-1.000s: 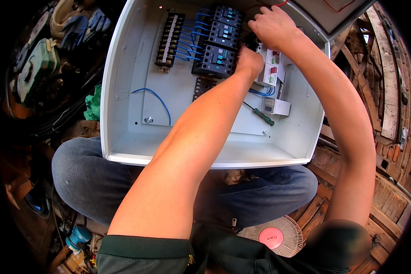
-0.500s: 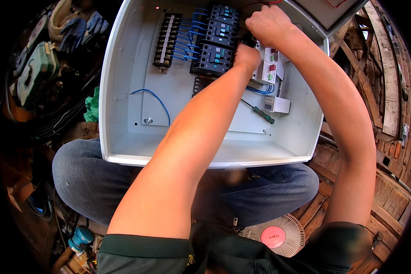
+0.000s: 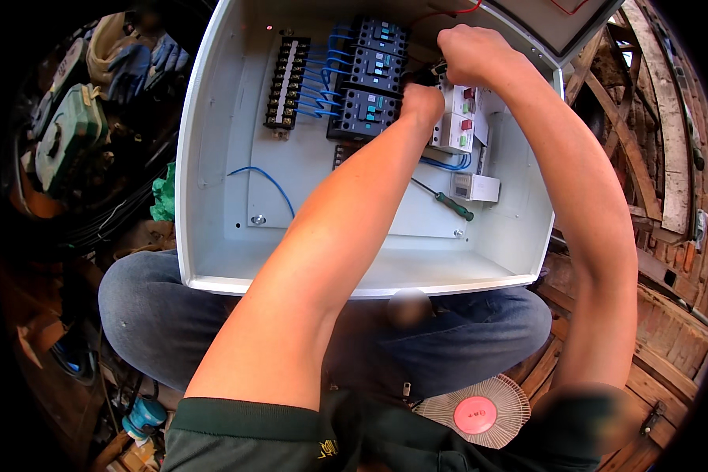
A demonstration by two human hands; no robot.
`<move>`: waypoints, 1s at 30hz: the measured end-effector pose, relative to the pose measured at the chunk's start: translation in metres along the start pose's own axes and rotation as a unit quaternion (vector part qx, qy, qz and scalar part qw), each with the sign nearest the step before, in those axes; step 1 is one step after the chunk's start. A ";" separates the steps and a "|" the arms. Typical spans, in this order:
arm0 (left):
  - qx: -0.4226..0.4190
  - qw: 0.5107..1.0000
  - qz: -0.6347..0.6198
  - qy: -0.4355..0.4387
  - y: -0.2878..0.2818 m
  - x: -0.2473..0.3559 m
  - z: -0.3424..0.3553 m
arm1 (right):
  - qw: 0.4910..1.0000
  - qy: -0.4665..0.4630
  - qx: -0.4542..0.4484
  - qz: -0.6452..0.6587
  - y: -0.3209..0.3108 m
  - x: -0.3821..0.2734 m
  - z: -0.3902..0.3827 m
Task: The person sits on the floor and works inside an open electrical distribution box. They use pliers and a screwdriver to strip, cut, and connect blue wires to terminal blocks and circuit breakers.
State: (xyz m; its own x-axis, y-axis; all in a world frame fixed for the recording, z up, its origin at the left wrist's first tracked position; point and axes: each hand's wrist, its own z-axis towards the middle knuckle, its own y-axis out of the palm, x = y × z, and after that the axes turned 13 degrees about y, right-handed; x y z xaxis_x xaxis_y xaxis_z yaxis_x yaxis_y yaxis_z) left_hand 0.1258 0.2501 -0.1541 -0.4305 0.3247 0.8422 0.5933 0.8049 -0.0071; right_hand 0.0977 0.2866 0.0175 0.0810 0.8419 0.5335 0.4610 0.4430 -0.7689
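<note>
Inside a grey metal enclosure (image 3: 354,282) on my lap, both hands work at the far end. My left hand (image 3: 423,102) is curled closed between the black contactors (image 3: 365,116) and the white breakers (image 3: 452,132) with red and green buttons. Its fingertips are hidden, and a dark piece shows just beyond it. My right hand (image 3: 478,55) bends closed over the far end of the breakers; what it pinches cannot be made out. Blue wires (image 3: 313,93) run from the contactors to a black terminal block (image 3: 285,88).
A green-handled screwdriver (image 3: 454,207) lies in the enclosure beside a small white module (image 3: 477,188). A loose blue wire (image 3: 267,179) curves over the backplate. A red wire (image 3: 448,13) crosses the far edge. Outside are a fan (image 3: 507,409) and gloves (image 3: 130,67).
My right hand has shifted slightly nearer and lower, toward the breakers. My left hand stays in nearly the same place. The enclosure sits slightly lower in view.
</note>
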 end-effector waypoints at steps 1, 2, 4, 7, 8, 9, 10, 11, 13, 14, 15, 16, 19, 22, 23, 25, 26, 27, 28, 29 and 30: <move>0.040 0.997 -0.061 -0.011 0.001 0.010 -0.014 | 1.000 0.005 -0.001 0.004 0.003 0.003 -0.001; 0.079 0.989 -0.122 -0.022 0.001 0.020 -0.027 | 1.000 0.010 -0.002 0.008 0.007 0.005 -0.002; 0.057 0.991 -0.118 -0.032 -0.008 0.026 -0.035 | 1.000 0.000 0.003 -0.001 0.003 0.002 -0.001; 0.078 0.986 -0.145 -0.018 -0.014 0.033 -0.047 | 1.000 0.004 0.006 0.000 0.004 0.002 0.000; 0.094 0.983 -0.160 -0.009 -0.015 0.035 -0.051 | 1.000 0.008 0.007 0.003 0.005 0.002 0.000; 0.097 0.983 -0.154 -0.009 -0.014 0.034 -0.049 | 1.000 0.011 0.008 0.023 0.006 0.003 0.001; 0.099 0.984 -0.147 -0.009 -0.014 0.033 -0.046 | 0.999 0.014 0.010 0.044 0.007 0.006 0.000; 0.101 0.985 -0.141 -0.009 -0.014 0.032 -0.043 | 0.998 0.017 0.011 0.065 0.008 0.008 0.000; 0.075 0.985 -0.153 -0.023 -0.013 0.024 -0.029 | 0.998 0.007 0.025 0.061 0.011 0.007 -0.001; 0.061 0.985 -0.158 -0.030 -0.013 0.020 -0.024 | 0.998 0.003 0.032 0.060 0.012 0.006 -0.001; 0.065 0.988 -0.141 -0.015 -0.011 0.020 -0.026 | 0.999 0.000 0.038 0.036 0.014 0.008 -0.003; 0.067 0.990 -0.124 0.000 -0.008 0.021 -0.029 | 0.999 -0.002 0.043 0.013 0.016 0.008 -0.004; 0.075 0.994 -0.063 0.047 0.000 0.021 -0.036 | 0.999 0.027 0.016 -0.018 0.009 0.010 -0.018; 0.100 0.992 0.035 0.062 0.011 0.016 -0.021 | 0.998 0.063 -0.003 -0.025 -0.015 0.022 -0.042; -0.051 0.969 0.203 0.131 0.001 0.027 -0.033 | 0.994 0.105 -0.014 0.016 -0.024 0.034 -0.067; -0.123 0.960 0.234 0.090 -0.029 0.091 -0.107 | 0.993 0.097 0.040 0.059 -0.025 0.064 -0.106; -0.157 0.929 0.316 0.113 -0.053 0.112 -0.134 | 0.983 0.092 0.096 0.128 -0.004 0.079 -0.113; -0.151 0.878 0.404 0.208 -0.062 0.103 -0.129 | 0.977 0.054 0.110 0.173 0.001 0.091 -0.138; -0.215 0.810 0.452 0.304 -0.076 0.111 -0.144 | 0.981 0.049 0.047 0.180 0.013 0.099 -0.156; -0.270 0.782 0.456 0.327 -0.087 0.106 -0.144 | 0.975 0.028 -0.046 0.214 0.019 0.100 -0.172; -0.308 0.793 0.460 0.253 -0.094 0.104 -0.155 | 0.957 -0.007 -0.075 0.280 0.036 0.094 -0.185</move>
State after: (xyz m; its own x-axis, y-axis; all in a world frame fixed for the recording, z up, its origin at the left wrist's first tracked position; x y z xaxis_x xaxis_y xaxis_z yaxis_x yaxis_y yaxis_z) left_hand 0.1305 0.1314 0.0181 0.6135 0.2682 0.7428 0.7849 -0.1033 -0.6110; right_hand 0.2855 0.3247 0.1054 0.3413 0.9388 0.0473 0.4700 -0.1269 -0.8735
